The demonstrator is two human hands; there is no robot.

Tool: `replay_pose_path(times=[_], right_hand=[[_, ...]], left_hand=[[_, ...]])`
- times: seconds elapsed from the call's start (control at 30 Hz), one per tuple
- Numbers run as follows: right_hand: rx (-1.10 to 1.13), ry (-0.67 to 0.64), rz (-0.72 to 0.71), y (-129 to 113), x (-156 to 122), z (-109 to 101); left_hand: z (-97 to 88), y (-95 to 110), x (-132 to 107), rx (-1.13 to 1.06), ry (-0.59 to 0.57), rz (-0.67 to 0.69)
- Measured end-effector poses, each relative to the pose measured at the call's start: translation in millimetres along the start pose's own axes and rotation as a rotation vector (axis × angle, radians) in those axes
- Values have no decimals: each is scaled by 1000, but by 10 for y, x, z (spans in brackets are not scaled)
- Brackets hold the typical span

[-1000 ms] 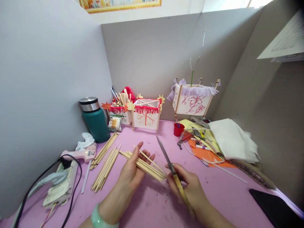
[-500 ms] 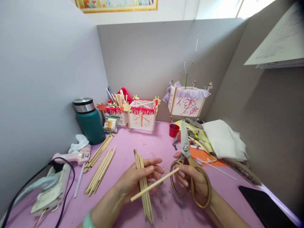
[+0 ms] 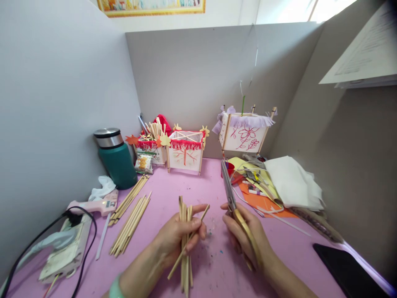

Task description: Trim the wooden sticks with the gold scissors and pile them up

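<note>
My left hand (image 3: 182, 231) is closed around a bundle of wooden sticks (image 3: 185, 269), its thumb pressing on top. One more stick (image 3: 173, 270) lies slantwise across the bundle, pinned under that thumb. To the right, my right hand (image 3: 245, 231) grips a pair of scissors (image 3: 231, 194) with gold-coloured handles. The blades point up and away and look closed, seen nearly edge-on. Left of my left hand, a group of plain sticks (image 3: 132, 225) lies on the pink tabletop (image 3: 214, 269), beside several sticks with dark-marked ends (image 3: 128, 198).
A green bottle (image 3: 117, 161), a pink glue gun (image 3: 99, 205) and a power strip (image 3: 63, 250) stand left. Paper lanterns (image 3: 185, 158) sit at the back; another lantern (image 3: 245, 134) hangs right. White sheets (image 3: 291, 182), coloured paper, pliers and a black phone-like slab (image 3: 344, 269) lie right.
The single stick has passed from my right hand to my left and now crosses the bundle. My right hand has turned the scissors edge-on, their blades swinging left.
</note>
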State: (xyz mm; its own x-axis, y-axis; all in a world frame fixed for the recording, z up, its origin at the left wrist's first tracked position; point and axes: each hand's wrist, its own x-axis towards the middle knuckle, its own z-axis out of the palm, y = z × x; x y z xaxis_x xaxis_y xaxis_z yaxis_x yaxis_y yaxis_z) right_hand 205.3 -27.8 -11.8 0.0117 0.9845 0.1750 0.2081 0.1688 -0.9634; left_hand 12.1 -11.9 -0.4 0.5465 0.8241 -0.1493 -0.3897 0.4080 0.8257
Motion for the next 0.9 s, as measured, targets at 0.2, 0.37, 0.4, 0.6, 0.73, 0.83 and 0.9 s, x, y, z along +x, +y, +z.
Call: replay_pose_path(times=[0.2,0.37,0.4,0.6,0.73,0.83,0.9], right_hand=[[-652,52,-282,133,27,-27],[-857,32,-341,183,5,-8],[-876,37,-353,187,3,-6],[-969,68,-387,190,1,1],[-1010,58,-372,190,-14,2],[-1030,42,-344,182,-38,10],[-1045,34,-328,171,-51,18]], left_hand=[[-35,120,-7,-121,119,78],[-61,151,-12,-117,150,109],[-70,148,-10,-111,142,109],[-94,112,-5,-89,144,96],[-81,87,-5,-42,184,113],[-76,77,-5,4,220,129],[-73,77,-6,29,240,139]])
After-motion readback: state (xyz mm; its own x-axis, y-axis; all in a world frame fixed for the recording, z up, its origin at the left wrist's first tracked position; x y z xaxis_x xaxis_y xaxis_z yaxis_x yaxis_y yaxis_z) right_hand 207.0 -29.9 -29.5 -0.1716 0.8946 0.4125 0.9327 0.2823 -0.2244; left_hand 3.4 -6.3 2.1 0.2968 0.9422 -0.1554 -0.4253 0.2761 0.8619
